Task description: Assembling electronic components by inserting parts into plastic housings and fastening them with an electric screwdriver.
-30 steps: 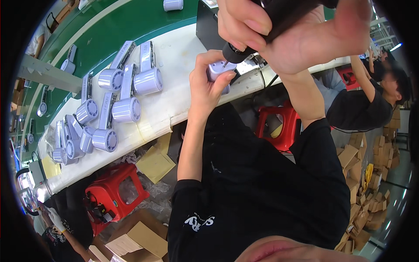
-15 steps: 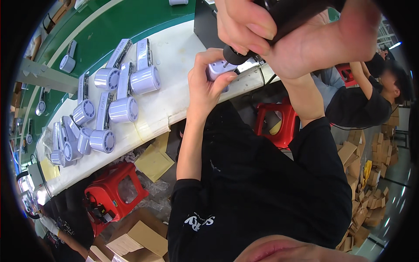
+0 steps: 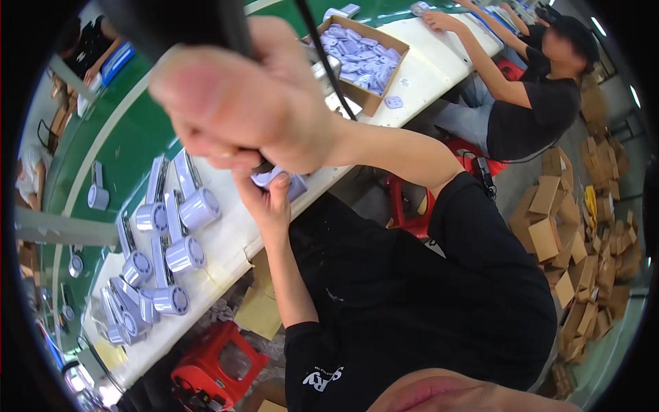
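Note:
My right hand (image 3: 268, 103) is wrapped around a black electric screwdriver (image 3: 192, 27), large and blurred close to the view. Its tip end points down at a glossy lavender plastic housing (image 3: 297, 187), which my left hand (image 3: 264, 202) grips over the white worktable. My right hand covers most of the housing and the screwdriver's bit, so contact between them cannot be made out. To the left, several lavender handheld fans (image 3: 199, 208) lie on the table, with round slotted heads and open handles showing dark insides.
A cardboard box (image 3: 392, 81) full of lavender plastic pieces stands right of my hands, one loose piece (image 3: 393, 102) beside it. A green conveyor (image 3: 130, 110) runs behind the table. A co-worker (image 3: 535, 89) sits at the right. Red stools (image 3: 223, 360) and cartons (image 3: 549, 233) stand below.
The view has swung, bringing the parts box into sight and shifting the fans lower. My right hand and screwdriver now appear farther left and cover the housing, whose screw-hole face showed before.

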`<state>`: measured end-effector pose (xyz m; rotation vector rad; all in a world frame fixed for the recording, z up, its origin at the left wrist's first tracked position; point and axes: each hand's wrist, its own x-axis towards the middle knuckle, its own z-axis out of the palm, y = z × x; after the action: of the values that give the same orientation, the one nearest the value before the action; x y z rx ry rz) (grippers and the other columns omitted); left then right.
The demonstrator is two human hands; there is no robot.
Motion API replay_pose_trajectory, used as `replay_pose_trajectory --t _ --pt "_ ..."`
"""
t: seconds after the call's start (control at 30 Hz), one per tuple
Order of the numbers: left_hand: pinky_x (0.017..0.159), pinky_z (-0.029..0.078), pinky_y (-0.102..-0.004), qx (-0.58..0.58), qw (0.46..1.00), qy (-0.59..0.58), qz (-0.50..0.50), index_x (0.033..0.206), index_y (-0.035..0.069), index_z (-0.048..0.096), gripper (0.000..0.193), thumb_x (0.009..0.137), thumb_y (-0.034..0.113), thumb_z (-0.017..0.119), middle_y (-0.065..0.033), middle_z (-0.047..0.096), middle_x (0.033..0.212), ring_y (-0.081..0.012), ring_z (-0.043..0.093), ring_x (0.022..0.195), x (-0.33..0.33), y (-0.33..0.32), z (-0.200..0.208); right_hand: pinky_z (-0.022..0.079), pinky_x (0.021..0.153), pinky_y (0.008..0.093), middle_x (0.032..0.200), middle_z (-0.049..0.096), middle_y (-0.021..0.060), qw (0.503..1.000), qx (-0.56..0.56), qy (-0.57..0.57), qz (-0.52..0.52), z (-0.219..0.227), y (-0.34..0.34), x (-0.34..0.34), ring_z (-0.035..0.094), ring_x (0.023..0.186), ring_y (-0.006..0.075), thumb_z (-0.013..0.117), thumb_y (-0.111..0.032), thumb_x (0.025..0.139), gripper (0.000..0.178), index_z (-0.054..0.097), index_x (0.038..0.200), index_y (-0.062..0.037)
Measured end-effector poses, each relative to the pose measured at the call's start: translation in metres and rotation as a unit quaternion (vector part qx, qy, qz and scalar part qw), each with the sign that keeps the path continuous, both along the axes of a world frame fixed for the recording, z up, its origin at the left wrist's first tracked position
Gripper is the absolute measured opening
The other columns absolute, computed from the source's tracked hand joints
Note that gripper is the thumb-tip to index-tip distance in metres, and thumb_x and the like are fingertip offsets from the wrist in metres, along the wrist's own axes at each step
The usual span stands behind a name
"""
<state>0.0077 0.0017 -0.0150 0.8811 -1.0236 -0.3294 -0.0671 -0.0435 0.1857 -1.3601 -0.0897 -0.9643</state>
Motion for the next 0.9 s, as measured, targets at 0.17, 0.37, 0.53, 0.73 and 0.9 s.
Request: replay_pose_trajectory --t 0.17,0.37,0.53,0.73,0.9 --pt "0.09 0.039 -0.0304 0.048 0.991 -0.097 0.082 0.13 -0.004 0.039 0.077 0.089 0.059 0.056 -0.0103 0.048 0.115 -0.0181 0.047 0.104 -0.002 0.002 0.005 0.04 0.045 0.0223 0.057 0.053 -0.0023 0.997 -0.048 -0.002 -0.056 0.0 -0.005 0.001 0.052 0.051 0.0053 0.072 -0.039 0.079 0.039 0.057 0.072 -0.0034" --pt "0.079 0.045 -0.0313 0.014 0.995 -0.038 0.094 0.114 -0.006 0.047 0.063 0.088 0.048 0.067 -0.0084 0.055 0.097 -0.0163 0.053 0.087 -0.007 0.002 0.013 0.043 0.049 0.0236 0.059 0.057 -0.0005 0.996 -0.047 -0.062 -0.05 -0.003 -0.007 0.007 0.054 0.055 0.0058 0.073 -0.037 0.077 0.037 0.061 0.073 -0.0018" --pt "0.077 0.044 -0.026 0.065 0.993 -0.064 0.072 0.137 -0.004 0.031 0.078 0.091 0.052 0.059 -0.0102 0.051 0.12 -0.0125 0.053 0.088 0.002 0.003 -0.003 0.043 0.051 0.0234 0.061 0.059 0.0004 0.998 -0.029 -0.055 -0.022 0.0 -0.006 0.003 0.055 0.057 0.0057 0.073 -0.034 0.076 0.035 0.061 0.074 -0.0014" --pt "0.093 0.046 -0.0335 0.077 0.994 -0.008 0.076 0.144 -0.002 0.024 0.078 0.094 0.048 0.056 -0.0158 0.043 0.135 -0.0205 0.053 0.113 -0.002 0.004 -0.01 0.043 0.051 0.0268 0.059 0.057 0.0018 0.997 -0.034 -0.07 -0.03 0.0 -0.008 0.009 0.053 0.055 0.0084 0.073 -0.034 0.072 0.035 0.061 0.075 -0.0008" --pt "0.094 0.045 -0.0359 0.077 0.992 -0.008 0.101 0.144 -0.002 0.023 0.079 0.094 0.052 0.053 -0.0164 0.042 0.136 -0.0219 0.052 0.116 -0.005 0.008 -0.009 0.041 0.051 0.0285 0.056 0.053 0.0037 0.998 -0.008 -0.068 -0.006 0.004 -0.011 0.005 0.052 0.053 0.011 0.07 -0.036 0.072 0.037 0.06 0.073 0.0"
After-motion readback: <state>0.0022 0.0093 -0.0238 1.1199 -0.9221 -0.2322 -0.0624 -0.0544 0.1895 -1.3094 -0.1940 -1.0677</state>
